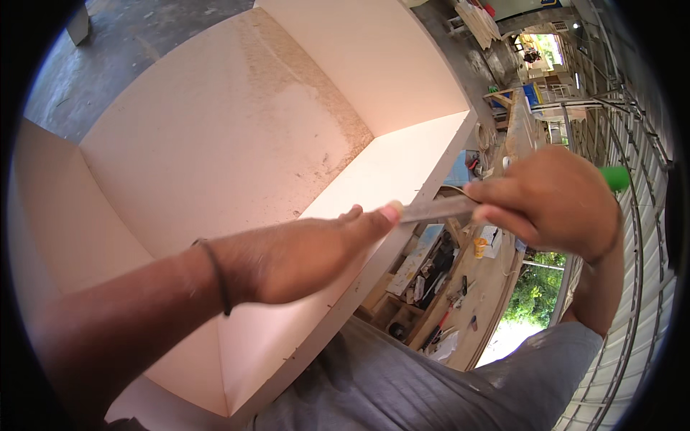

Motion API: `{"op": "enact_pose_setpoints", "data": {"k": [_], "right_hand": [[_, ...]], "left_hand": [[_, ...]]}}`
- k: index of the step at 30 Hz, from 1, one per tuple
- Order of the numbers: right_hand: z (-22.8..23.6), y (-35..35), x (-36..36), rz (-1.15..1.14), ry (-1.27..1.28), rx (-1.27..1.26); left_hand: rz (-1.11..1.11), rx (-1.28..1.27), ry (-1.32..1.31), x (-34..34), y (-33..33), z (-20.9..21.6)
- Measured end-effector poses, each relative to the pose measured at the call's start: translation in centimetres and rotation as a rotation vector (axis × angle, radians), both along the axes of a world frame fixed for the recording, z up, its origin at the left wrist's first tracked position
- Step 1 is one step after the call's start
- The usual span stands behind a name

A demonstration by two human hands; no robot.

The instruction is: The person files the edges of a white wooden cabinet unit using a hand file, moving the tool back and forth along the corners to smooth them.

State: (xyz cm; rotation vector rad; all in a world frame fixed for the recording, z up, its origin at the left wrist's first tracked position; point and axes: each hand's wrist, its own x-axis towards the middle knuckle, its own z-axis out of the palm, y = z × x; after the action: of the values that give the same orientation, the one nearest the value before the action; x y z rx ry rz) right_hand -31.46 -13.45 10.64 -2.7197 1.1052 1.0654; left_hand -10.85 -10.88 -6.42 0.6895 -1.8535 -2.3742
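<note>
A flat metal file (440,209) with a green handle end lies across the edge of a pale box-shaped cabinet (402,154). My right hand (557,205) is closed round its handle, to the right of the cabinet and somewhat blurred. At the other end of the blade, my left hand (309,255) reaches over the cabinet's open side and grips the tip with the thumb on top. The rest of that hand's fingers are mostly hidden underneath. A few small dark nails or chips show along the cabinet's near edge.
Brown dust (287,65) lies in the cabinet's inner corner. On the right stands a long wooden workbench (471,334) with tools, papers and an orange cup (480,248). Farther off are stacked boards (478,21) and a corrugated metal wall (650,287). Grey floor (158,32) shows at upper left.
</note>
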Motion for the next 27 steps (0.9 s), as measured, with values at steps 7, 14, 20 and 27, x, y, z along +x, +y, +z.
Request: {"op": "enact_pose_setpoints", "data": {"k": [7, 14, 20, 27], "right_hand": [[-2.8, -3.9, -2.8, -0.15, -0.047, 0.161], [-0.1, -1.0, -0.8, -0.079, -0.021, 0.045], [-1.6, -1.8, -1.7, -0.131, -0.01, 0.075], [-1.9, -1.8, -2.9, -0.199, 0.003, 0.016]], "left_hand": [[0.076, -0.008, -0.005, -3.2, -1.6, -2.5], [0.054, -0.087, -0.04, -0.6, 0.1, 0.3], [-0.057, -0.06, -0.019, -2.0, -1.9, -1.5], [0.021, -0.09, 0.001, -4.0, -2.8, -3.6]]}}
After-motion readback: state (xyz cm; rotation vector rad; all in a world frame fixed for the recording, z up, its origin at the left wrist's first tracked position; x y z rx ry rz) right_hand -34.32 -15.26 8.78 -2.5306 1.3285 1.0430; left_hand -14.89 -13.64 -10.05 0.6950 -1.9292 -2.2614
